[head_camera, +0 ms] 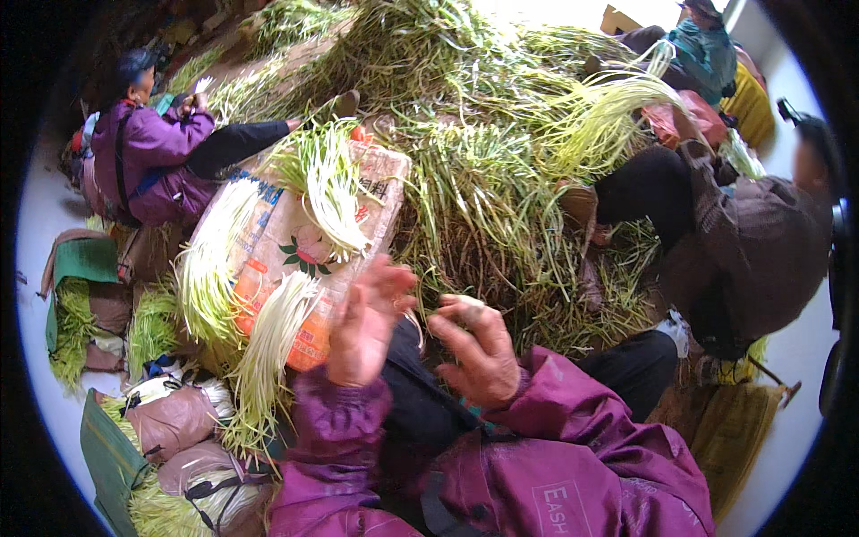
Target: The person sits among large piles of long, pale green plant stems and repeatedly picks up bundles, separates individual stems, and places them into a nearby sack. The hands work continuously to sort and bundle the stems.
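Observation:
My left hand (376, 322) is raised palm up with its fingers apart, holding nothing. Close by, my right hand (480, 352) has loosely bent fingers, its thumb apart from them and no stalk visible in its grasp. Something pale sits on one right finger. Before my left hand lies a printed woven sack (268, 231) with a flower picture. On it rest a bunch of pale stalks (275, 342), a greener bunch (335, 191) at the far end, and another bunch (215, 262) along the left edge. They look like garlic or chive shoots.
A large heap of uncleaned green stalks (483, 181) spreads ahead. Tied bundles (178, 416) and green wraps (111, 450) lie at left. People sit nearby: one at left (147, 151), one at right (751, 235) beside pale stalks (604, 121), another at far right (701, 54).

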